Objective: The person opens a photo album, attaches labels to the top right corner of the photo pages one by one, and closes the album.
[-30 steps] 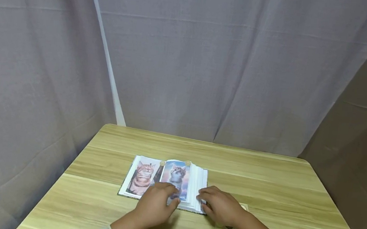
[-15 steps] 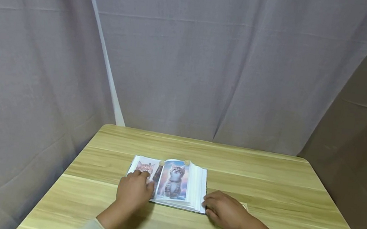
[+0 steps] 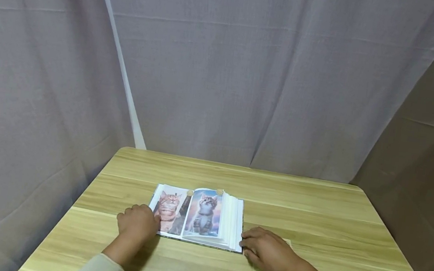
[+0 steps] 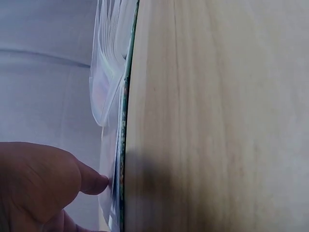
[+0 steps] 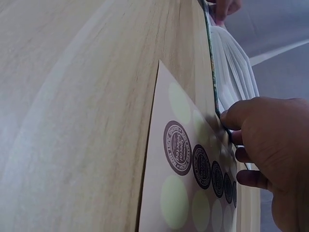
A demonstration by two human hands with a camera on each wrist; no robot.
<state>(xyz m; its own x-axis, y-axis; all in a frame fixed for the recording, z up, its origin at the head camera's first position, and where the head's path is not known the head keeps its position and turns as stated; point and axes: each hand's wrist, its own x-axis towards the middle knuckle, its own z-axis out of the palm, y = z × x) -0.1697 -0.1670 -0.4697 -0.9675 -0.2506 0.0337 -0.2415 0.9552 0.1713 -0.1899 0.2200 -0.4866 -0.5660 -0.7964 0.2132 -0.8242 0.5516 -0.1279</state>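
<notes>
A small photo album (image 3: 203, 216) lies open on the table, with an orange cat picture (image 3: 168, 207) on its left page and a grey kitten picture (image 3: 204, 218) on the right. Round stickers sit near the top of both pages. My left hand (image 3: 138, 224) holds the album's left edge, its thumb (image 4: 94, 181) on the page side and its other fingers mostly hidden. At the opposite edge, my right hand (image 3: 268, 250) grips the cover, thumb and curled fingers at the border. Under the right hand and wrist lies a sheet of round stickers (image 5: 175, 203).
The wood-grain table (image 3: 304, 211) extends around the album on all sides. Grey curtains (image 3: 206, 86) hang behind it and at both sides. Some spots on the sticker sheet are pale blank circles, others brown printed seals.
My left hand has moved left from the kitten picture, across the cat page, to the album's left edge. My right hand has shifted slightly outward along the right edge.
</notes>
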